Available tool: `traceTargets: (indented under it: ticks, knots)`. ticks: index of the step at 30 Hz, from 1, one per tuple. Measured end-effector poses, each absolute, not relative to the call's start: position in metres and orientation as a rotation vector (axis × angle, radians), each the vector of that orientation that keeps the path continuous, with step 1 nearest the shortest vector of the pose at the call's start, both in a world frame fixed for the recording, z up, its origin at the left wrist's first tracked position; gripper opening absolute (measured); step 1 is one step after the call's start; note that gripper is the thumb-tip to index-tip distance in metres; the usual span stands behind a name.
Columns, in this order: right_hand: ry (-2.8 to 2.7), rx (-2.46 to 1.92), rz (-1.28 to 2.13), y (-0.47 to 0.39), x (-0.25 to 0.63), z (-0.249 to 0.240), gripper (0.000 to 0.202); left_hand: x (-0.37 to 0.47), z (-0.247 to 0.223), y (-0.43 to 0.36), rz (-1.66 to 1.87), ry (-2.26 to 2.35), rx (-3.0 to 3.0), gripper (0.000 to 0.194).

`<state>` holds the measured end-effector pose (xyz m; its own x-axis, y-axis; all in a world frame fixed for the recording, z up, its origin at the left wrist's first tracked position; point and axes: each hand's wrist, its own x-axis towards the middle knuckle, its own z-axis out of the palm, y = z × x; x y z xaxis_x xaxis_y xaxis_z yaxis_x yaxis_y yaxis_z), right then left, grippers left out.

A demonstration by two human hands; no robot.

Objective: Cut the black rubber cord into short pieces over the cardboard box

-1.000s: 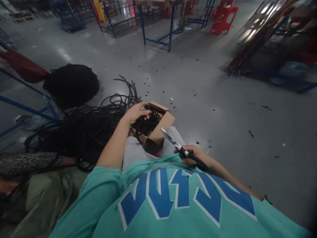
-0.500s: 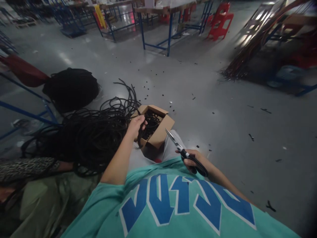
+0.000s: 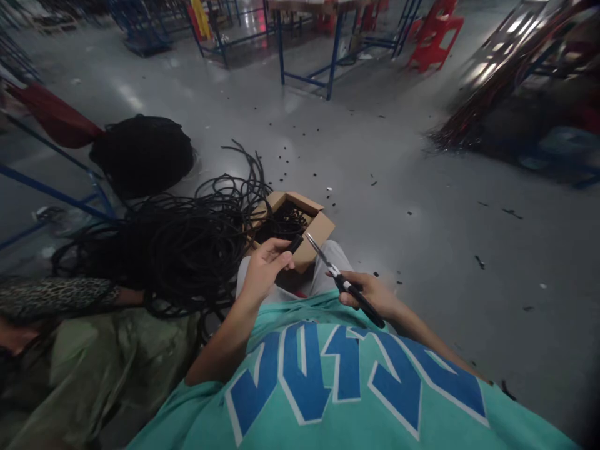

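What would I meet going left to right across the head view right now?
Dark red cloth → big black bundle → left hand with a short black piece → scissors → red stool.

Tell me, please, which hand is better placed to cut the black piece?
Probably the right hand: it holds the scissors, their tips close to the black piece that the left hand grips.

Grey floor (image 3: 422, 262) (shiny) under black cords (image 3: 182, 250).
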<state>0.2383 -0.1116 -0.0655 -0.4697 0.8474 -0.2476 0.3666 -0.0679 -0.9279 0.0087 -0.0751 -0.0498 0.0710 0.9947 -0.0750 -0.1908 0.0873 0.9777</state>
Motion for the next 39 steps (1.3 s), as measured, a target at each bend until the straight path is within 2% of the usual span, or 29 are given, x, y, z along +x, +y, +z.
traceTargets:
  ticks: [5, 13, 22, 27, 32, 39]
  knots:
    - [-1.963, -1.255, 1.355, -0.113, 0.232, -0.067, 0.067, 0.012, -0.050, -0.083, 1.195, 1.050, 1.082, 0.026]
    - [-2.016, -1.201, 1.280, -0.114, 0.219, -0.058, 0.065, 0.017, -0.042, -0.092, 1.212, 1.066, 1.091, 0.024]
    - [-1.986, -1.098, 1.390, -0.117, 0.215, -0.052, 0.056, 0.019, -0.033, -0.095, 1.185, 1.114, 1.142, 0.023]
    - [-1.983, -1.079, 1.304, -0.115, 0.211, -0.048, 0.050, 0.022, -0.031, -0.100, 1.128, 1.087, 1.155, 0.021]
    - [-1.985, -1.079, 1.245, -0.114, 0.208, -0.049, 0.054, 0.021, -0.037, -0.101, 1.105, 1.013, 1.143, 0.019]
    - [-1.964, -1.071, 1.200, -0.115, 0.209, -0.048, 0.050, 0.019, -0.038, -0.100, 1.066, 0.940, 1.082, 0.026]
